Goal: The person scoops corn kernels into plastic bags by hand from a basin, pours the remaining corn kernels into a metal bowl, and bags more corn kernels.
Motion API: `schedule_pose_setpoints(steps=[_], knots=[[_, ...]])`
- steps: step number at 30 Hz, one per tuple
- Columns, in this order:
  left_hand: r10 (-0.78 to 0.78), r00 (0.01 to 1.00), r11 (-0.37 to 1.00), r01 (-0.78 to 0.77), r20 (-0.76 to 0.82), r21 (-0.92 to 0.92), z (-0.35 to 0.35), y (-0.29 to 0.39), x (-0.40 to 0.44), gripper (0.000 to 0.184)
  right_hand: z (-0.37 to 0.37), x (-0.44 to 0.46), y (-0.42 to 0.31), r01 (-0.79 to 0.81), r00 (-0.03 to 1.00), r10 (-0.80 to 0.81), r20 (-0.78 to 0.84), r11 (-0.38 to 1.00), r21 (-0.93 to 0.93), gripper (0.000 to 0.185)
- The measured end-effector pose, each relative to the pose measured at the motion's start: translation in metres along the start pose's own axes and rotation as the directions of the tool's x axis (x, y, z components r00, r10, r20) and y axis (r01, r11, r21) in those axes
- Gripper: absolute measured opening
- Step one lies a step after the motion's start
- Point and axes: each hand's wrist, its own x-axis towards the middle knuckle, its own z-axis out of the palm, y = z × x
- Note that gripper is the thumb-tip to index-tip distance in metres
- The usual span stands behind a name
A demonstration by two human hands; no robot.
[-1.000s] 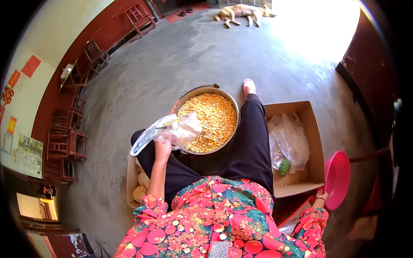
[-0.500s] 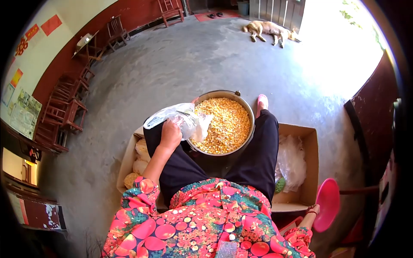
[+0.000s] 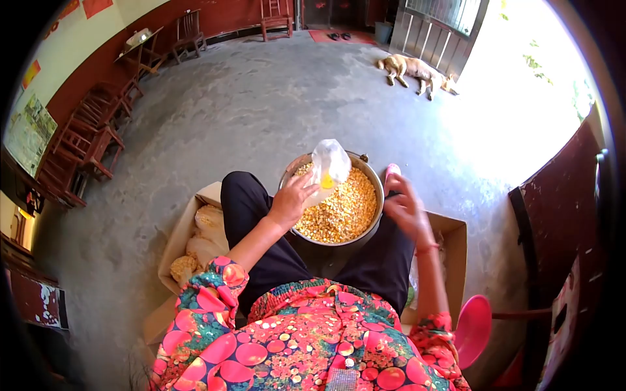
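Observation:
A round metal bucket [image 3: 377,215] full of yellow corn kernels [image 3: 342,212] stands between the knees. Over its left part, my left hand [image 3: 293,201] grips a clear plastic bag [image 3: 331,159], which has a yellow patch on it. My right hand [image 3: 405,212] is raised over the right knee, at the bucket's right side, with its fingers apart and slightly blurred. Nothing shows in it.
Cardboard boxes stand at both sides; the left box [image 3: 171,242] holds bagged goods, the right box [image 3: 456,260] is partly hidden by the arm. A pink basin [image 3: 474,332] is at right. A dog [image 3: 417,72] lies near the door; wooden chairs [image 3: 91,146] line the left wall.
My right hand has come off the pink basin and risen to the bucket's right side. My left hand has moved right with the bag, which now stands upright over the corn.

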Motion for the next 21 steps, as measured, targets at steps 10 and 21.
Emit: schedule_pose_setpoints(steps=[10,21], knots=[[-0.492,0.846,0.860,0.436,-0.206,-0.266,0.016,-0.012,-0.037,0.033,0.104,0.025,0.096,0.142,0.971,-0.220,-0.088,0.837,-0.528,0.029],[-0.610,0.712,-0.360,0.140,0.346,-0.922,0.027,-0.039,-0.043,0.023,0.066,0.012,0.142,-0.282,0.874,0.455,-0.172,0.761,0.585,0.023]])
